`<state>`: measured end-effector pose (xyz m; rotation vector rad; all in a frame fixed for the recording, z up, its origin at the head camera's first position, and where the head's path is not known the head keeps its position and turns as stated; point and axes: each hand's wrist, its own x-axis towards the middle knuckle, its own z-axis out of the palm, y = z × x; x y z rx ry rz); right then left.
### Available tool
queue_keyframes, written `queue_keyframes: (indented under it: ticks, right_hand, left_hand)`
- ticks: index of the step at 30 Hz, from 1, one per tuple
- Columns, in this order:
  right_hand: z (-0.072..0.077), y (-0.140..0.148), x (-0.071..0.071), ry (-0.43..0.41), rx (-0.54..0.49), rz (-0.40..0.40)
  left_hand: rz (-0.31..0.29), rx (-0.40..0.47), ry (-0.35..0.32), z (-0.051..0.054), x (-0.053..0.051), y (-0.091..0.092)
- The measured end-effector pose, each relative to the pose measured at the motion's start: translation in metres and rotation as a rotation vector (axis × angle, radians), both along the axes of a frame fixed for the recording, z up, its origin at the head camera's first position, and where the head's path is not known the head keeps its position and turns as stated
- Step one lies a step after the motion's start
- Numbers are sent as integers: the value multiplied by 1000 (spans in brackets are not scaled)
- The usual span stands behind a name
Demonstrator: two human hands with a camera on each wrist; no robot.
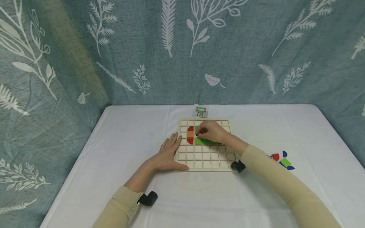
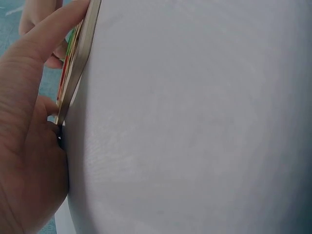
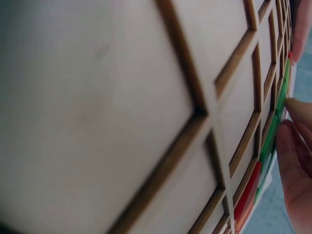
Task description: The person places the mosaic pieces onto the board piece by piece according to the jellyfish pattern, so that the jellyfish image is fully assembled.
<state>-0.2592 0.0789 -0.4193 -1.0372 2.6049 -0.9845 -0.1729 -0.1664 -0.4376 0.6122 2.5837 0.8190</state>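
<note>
Nearest, two tan sleeves (image 1: 118,205) are reaching in over the white-covered worktop (image 1: 137,136), and a black device (image 1: 149,199) is sitting at each wrist. The left hand (image 1: 166,155) is resting against the left side of a gridded board (image 1: 198,155), its grip lying released: the fingers are stretching straight along the edge, and the thumb is touching the near left corner. At the right, well apart from the board's near part, loose red, blue and green pieces (image 1: 286,162) are lying in a small cluster, partly hiding behind the right sleeve.

Farther in, the board's near rows are showing bare cells. Beyond them, green squares (image 1: 198,141), red curved pieces (image 1: 190,129) and an orange square (image 1: 190,135) are filling cells. Over these, the right hand (image 1: 212,130) is pinching a small black-and-white piece (image 1: 196,135), its grip closing finger and thumb on it.

Just past the board's far edge, a picture card (image 1: 201,111) is lying flat. Behind everything, a leaf-patterned blue-green curtain (image 1: 176,72) is hanging.
</note>
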Motion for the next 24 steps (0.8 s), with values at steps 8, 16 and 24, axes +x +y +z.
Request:
queue_keyframes:
  ticks: [8,16,24]
  right_hand:
    - [4,27,10,54,-43,11]
    - [7,110,44,-30,-37,-213]
    - [7,191,86,-58,67,-350]
  left_hand:
    - [11,1,-5,0,0,1]
    - [19,10,5,-3,0,1]
    - [10,21,8,-4,0,0]
